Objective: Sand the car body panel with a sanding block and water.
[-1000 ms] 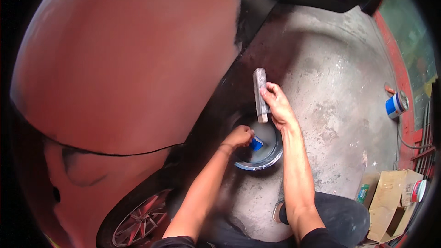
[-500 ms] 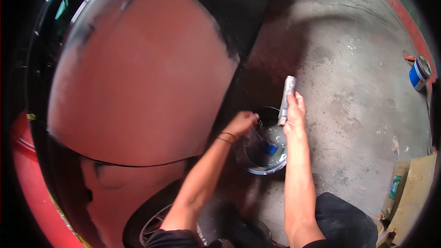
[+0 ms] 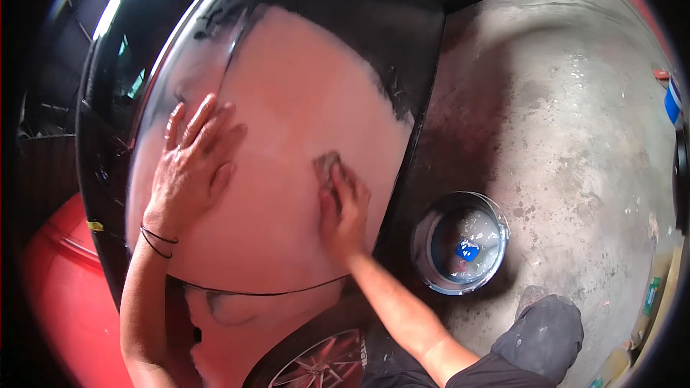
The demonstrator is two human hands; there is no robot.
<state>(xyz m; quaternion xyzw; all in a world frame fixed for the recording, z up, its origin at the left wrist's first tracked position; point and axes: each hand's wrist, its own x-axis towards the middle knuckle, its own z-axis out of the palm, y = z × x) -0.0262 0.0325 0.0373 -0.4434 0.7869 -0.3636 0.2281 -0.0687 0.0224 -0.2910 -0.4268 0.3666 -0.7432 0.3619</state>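
A black car body panel (image 3: 273, 230) with a large matte reddish-pink patch fills the left and middle. My left hand (image 3: 194, 154) is over the patch's left side, its wet-looking fingers spread and nothing in them. Its shadow or reflection lies close beside it, and I cannot tell if the palm touches. Toward the patch's right side, my right hand (image 3: 346, 205) is closed around a narrow greyish block (image 3: 327, 164) held against the surface. The fingers hide most of that block. Black bands circle my left wrist.
A bucket (image 3: 424, 262) of cloudy water stands on the concrete floor right of the panel, a blue object (image 3: 467, 249) inside. Below the panel is a spoked wheel (image 3: 323, 363). A red car part (image 3: 68, 266) is at left, a blue can (image 3: 673, 100) at far right, cardboard (image 3: 668, 302) lower right.
Both hands have moved left from the bucket to the panel. My left hand has opened and spread out; my right hand has carried the block onto the patch. The view has shifted.
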